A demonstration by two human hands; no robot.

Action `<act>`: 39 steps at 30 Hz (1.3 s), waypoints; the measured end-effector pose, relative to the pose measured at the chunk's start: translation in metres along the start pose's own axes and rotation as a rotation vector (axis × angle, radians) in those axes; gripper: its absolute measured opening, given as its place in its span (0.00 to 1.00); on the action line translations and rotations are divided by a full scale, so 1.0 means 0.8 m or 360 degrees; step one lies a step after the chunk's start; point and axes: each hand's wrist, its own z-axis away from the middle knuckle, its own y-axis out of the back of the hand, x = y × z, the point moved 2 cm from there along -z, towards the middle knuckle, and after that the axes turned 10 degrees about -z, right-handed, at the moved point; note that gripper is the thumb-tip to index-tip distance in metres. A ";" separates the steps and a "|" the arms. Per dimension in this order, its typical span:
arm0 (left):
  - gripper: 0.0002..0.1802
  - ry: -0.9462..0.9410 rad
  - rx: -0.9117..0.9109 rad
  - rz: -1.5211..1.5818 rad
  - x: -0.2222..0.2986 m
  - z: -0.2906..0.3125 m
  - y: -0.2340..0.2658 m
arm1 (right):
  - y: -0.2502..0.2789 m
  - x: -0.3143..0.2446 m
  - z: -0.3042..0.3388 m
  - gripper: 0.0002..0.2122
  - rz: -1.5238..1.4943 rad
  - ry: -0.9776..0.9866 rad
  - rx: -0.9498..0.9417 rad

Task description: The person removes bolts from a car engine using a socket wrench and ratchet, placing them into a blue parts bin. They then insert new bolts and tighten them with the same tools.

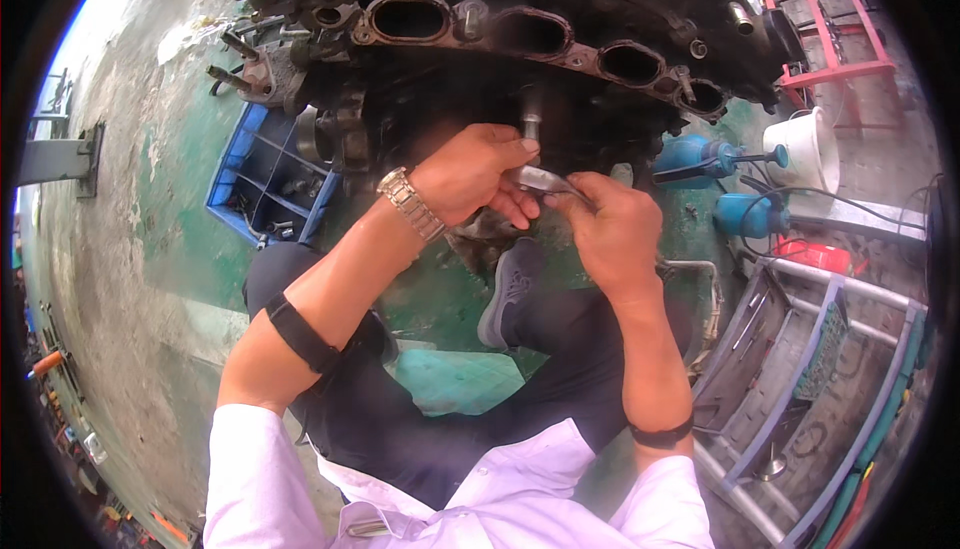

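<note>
A ratchet wrench (pixel 545 182) is held between my hands, below the dark engine (pixel 420 89). My right hand (pixel 612 234) is closed round its handle. My left hand (pixel 470 177) wraps the ratchet's head end, thumb on top and lower fingers loosely curled beneath. A metal socket or extension (pixel 532 127) points up from that hand toward the engine's dark underside; I cannot tell whether it sits on a bolt. Oval ports (pixel 410 19) line the engine face above my hands.
A blue divided tray (pixel 235 174) with small metal parts stands left. On the right are blue bottle-like tools (pixel 690 161), a white bucket (pixel 805 149), a red metal stand (pixel 830 34) and a grey wheeled rack (pixel 810 389). My shoe (pixel 508 294) rests beneath my hands.
</note>
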 end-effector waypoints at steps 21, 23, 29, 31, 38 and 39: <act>0.14 0.0008 -0.0004 -0.0042 -0.006 -0.003 0.007 | 0.009 -0.004 -0.013 0.08 0.0146 0.0241 -0.0114; 0.14 0.0020 -0.0007 -0.0042 -0.005 -0.001 0.007 | 0.010 -0.006 -0.013 0.08 0.0110 0.0303 -0.0072; 0.16 0.0029 0.0003 0.0161 -0.005 0.006 0.002 | 0.011 -0.006 -0.012 0.07 0.0153 0.0323 -0.0079; 0.12 0.0009 0.0001 0.0087 -0.007 0.011 0.000 | 0.009 -0.006 -0.014 0.07 0.0162 0.0321 -0.0073; 0.17 -0.0146 -0.0044 -0.0038 -0.012 0.020 -0.002 | 0.012 -0.007 -0.015 0.08 0.0224 0.0252 -0.0143; 0.17 -0.0144 -0.0025 -0.0076 -0.013 0.020 -0.001 | 0.013 -0.009 -0.016 0.08 0.0245 0.0270 -0.0155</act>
